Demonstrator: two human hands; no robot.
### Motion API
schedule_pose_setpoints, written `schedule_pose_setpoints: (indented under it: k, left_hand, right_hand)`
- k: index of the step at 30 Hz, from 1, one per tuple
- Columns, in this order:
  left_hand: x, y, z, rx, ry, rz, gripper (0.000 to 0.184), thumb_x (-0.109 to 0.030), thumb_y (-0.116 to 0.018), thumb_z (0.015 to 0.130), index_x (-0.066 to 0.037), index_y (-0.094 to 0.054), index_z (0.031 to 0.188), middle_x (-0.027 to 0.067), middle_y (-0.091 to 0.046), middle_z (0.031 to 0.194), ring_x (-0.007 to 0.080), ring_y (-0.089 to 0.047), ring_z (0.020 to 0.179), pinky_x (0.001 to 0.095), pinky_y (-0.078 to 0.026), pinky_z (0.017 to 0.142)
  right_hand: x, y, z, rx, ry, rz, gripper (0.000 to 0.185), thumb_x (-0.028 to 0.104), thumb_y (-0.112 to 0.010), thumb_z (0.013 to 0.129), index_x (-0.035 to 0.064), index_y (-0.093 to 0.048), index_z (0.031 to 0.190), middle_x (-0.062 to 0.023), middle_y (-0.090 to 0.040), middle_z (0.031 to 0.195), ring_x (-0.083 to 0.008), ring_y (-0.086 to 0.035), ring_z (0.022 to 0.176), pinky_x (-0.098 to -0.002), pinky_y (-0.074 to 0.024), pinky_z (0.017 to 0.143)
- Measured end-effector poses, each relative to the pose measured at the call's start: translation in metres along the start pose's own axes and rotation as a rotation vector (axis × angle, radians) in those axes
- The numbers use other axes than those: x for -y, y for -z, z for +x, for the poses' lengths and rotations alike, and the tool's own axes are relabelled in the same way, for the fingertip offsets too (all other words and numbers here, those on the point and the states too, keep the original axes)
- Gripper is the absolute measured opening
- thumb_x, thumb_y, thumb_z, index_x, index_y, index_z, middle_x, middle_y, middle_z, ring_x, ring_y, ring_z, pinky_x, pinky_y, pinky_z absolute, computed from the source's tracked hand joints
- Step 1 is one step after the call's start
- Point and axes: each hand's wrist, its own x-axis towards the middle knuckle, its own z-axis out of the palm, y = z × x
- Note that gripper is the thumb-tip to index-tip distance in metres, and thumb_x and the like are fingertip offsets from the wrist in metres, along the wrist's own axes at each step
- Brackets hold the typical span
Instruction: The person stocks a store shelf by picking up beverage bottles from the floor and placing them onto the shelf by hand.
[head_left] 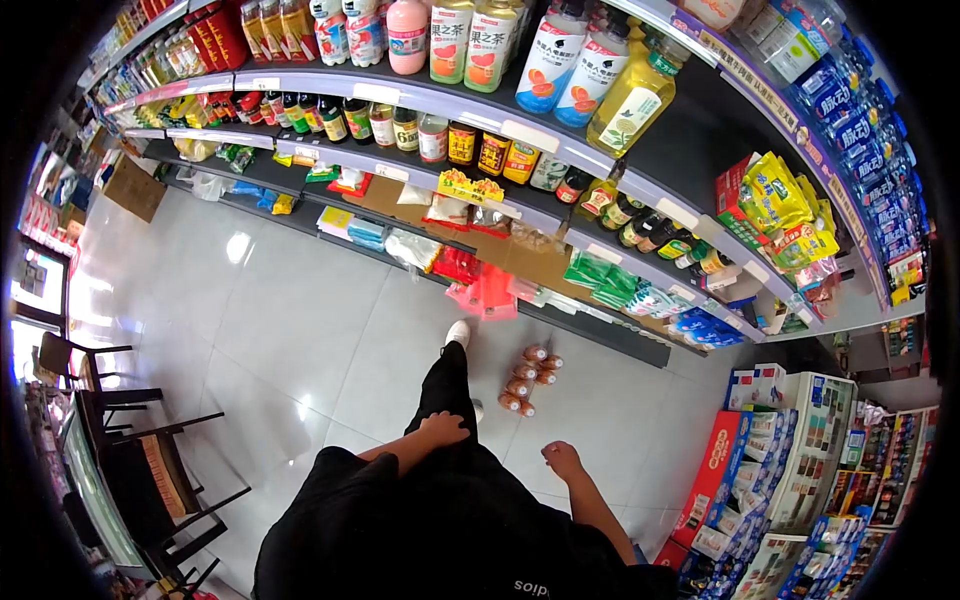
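My left hand (443, 430) is over my dark trouser leg, its back up and its fingers loosely together; whether anything is under them is hidden. My right hand (562, 457) hangs over the grey floor with its fingers curled in, and I cannot make out anything in it. Several bottles with brown contents and pale caps (521, 386) stand on the floor between my white shoe (458, 333) and my right hand, touching neither hand.
Ahead, a long shelf unit (400, 100) holds drink bottles, sauces and bagged goods. A red packet (487, 295) overhangs its lowest shelf. Black chairs (150, 470) stand at the left. Boxed goods (745, 480) fill racks at the right. A cardboard box (133, 190) sits far left.
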Motion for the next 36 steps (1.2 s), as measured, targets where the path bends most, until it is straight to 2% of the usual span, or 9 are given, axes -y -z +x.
schedule_pose_setpoints:
  k: [5,12,14,19,23,25,33,35,36]
  left_hand:
    - [0.040,-0.030,0.038,-0.071,-0.231,0.104,0.050,-0.047,-0.045,0.079,-0.018,-0.052,0.119,0.0174,-0.046,0.124,0.0370,-0.045,0.114,0.0484,-0.036,0.095]
    - [0.012,0.013,-0.010,-0.031,-0.128,0.066,0.050,-0.044,-0.045,0.080,-0.012,-0.052,0.118,0.0191,-0.050,0.118,0.0353,-0.048,0.110,0.0440,-0.038,0.094]
    - [0.018,0.009,-0.003,-0.054,-0.133,0.082,0.051,-0.043,-0.046,0.080,-0.009,-0.052,0.117,0.0195,-0.052,0.116,0.0346,-0.048,0.110,0.0435,-0.039,0.094]
    - [0.024,0.013,-0.001,-0.106,-0.195,0.157,0.052,-0.042,-0.047,0.078,-0.009,-0.052,0.118,0.0191,-0.050,0.119,0.0348,-0.048,0.110,0.0435,-0.039,0.094]
    - [0.011,0.027,-0.012,-0.145,-0.239,0.161,0.052,-0.040,-0.048,0.076,-0.010,-0.052,0.118,0.0184,-0.046,0.124,0.0340,-0.047,0.112,0.0433,-0.039,0.094]
    - [0.014,0.024,-0.004,-0.125,-0.243,0.185,0.051,-0.040,-0.048,0.076,-0.010,-0.052,0.118,0.0181,-0.048,0.123,0.0337,-0.048,0.111,0.0438,-0.039,0.093]
    - [-0.002,0.033,-0.015,0.052,-0.179,0.325,0.043,-0.033,-0.046,0.077,-0.011,-0.057,0.112,0.0156,-0.058,0.110,0.0329,-0.054,0.104,0.0461,-0.043,0.087]
    - [0.018,0.022,0.001,0.068,-0.216,0.280,0.043,-0.032,-0.046,0.077,-0.011,-0.057,0.112,0.0153,-0.058,0.110,0.0327,-0.054,0.104,0.0459,-0.042,0.087]
    - [0.028,0.018,0.001,0.086,-0.249,0.243,0.042,-0.032,-0.046,0.077,-0.010,-0.057,0.111,0.0149,-0.058,0.111,0.0326,-0.053,0.105,0.0457,-0.042,0.088]
  right_hand:
    - [0.030,-0.014,-0.005,0.073,-0.022,0.036,0.030,0.031,-0.061,0.075,0.0032,-0.063,0.084,-0.0148,-0.064,0.080,-0.0284,-0.061,0.078,-0.0373,-0.0476,0.070]
    - [-0.030,-0.030,-0.024,0.129,0.095,-0.173,0.030,0.032,-0.053,0.076,0.0037,-0.063,0.078,-0.0196,-0.061,0.079,-0.0339,-0.059,0.079,-0.0413,-0.0474,0.071]
    - [-0.064,-0.048,-0.026,0.071,0.123,-0.151,0.025,0.025,-0.060,0.073,0.0012,-0.061,0.068,-0.0087,-0.060,0.059,-0.0200,-0.061,0.059,-0.0322,-0.0486,0.059]
    - [-0.080,-0.068,-0.045,0.106,-0.352,0.199,0.022,0.020,-0.061,0.075,-0.0019,-0.060,0.073,-0.0105,-0.060,0.063,-0.0203,-0.058,0.054,-0.0324,-0.0471,0.051]
    - [-0.080,-0.083,-0.055,0.143,-0.356,0.196,0.020,0.018,-0.061,0.074,-0.0025,-0.059,0.074,-0.0097,-0.059,0.063,-0.0196,-0.057,0.053,-0.0320,-0.0469,0.050]
    - [-0.071,-0.089,-0.062,0.080,-0.342,0.420,0.020,0.017,-0.061,0.075,-0.0035,-0.058,0.076,-0.0094,-0.060,0.065,-0.0191,-0.058,0.054,-0.0312,-0.0472,0.050]
    - [-0.059,-0.086,-0.067,-0.017,-0.262,0.379,0.031,0.027,-0.060,0.073,-0.0030,-0.062,0.077,-0.0127,-0.062,0.063,-0.0220,-0.061,0.057,-0.0334,-0.0498,0.059]
    - [-0.078,-0.083,-0.063,0.068,0.114,-0.051,0.031,0.028,-0.060,0.073,-0.0028,-0.062,0.075,-0.0125,-0.062,0.064,-0.0225,-0.061,0.057,-0.0344,-0.0498,0.059]
    - [-0.078,-0.082,-0.062,0.073,0.116,-0.058,0.031,0.028,-0.060,0.073,-0.0028,-0.062,0.075,-0.0125,-0.062,0.064,-0.0225,-0.061,0.057,-0.0344,-0.0498,0.059]
